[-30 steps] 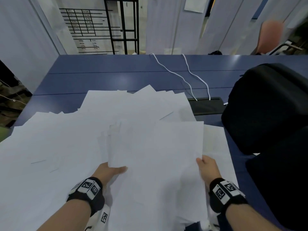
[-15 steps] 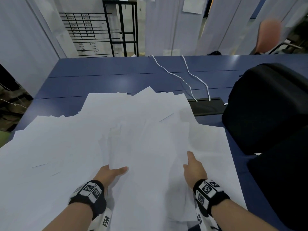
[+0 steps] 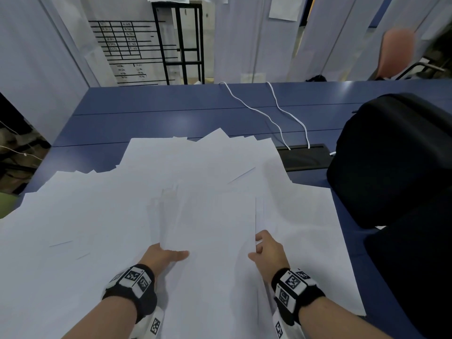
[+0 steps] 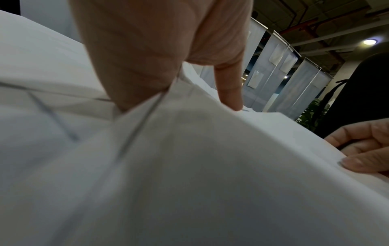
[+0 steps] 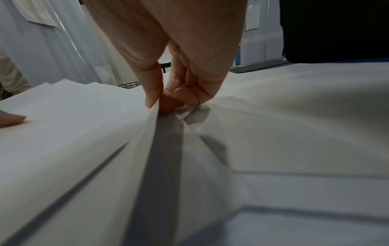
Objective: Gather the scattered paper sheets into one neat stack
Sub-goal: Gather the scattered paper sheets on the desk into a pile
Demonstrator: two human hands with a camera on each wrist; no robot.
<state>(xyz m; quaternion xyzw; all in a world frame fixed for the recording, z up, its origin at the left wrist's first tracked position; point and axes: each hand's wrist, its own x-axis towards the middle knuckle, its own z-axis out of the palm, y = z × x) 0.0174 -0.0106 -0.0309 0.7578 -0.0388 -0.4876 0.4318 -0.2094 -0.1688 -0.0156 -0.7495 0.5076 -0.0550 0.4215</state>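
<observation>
Many white paper sheets (image 3: 85,216) lie overlapped across the blue table (image 3: 171,118). In the middle, a bundle of sheets (image 3: 215,228) is held between both hands. My left hand (image 3: 171,254) grips its left edge, with the thumb (image 4: 229,93) on top and the fingers hidden under the paper. My right hand (image 3: 256,245) pinches the bundle's right edge between thumb (image 5: 153,93) and curled fingers (image 5: 185,96). That edge is lifted off the sheets (image 5: 294,116) below it.
A large black bag (image 3: 391,162) stands on the table at the right, close to the paper. Behind the sheets is a black cable slot (image 3: 305,157) with two white cables (image 3: 276,123). Bare blue tabletop lies beyond the pile.
My right hand has moved left, and the right edge of the held sheets came left with it. The left hand has stayed almost in place.
</observation>
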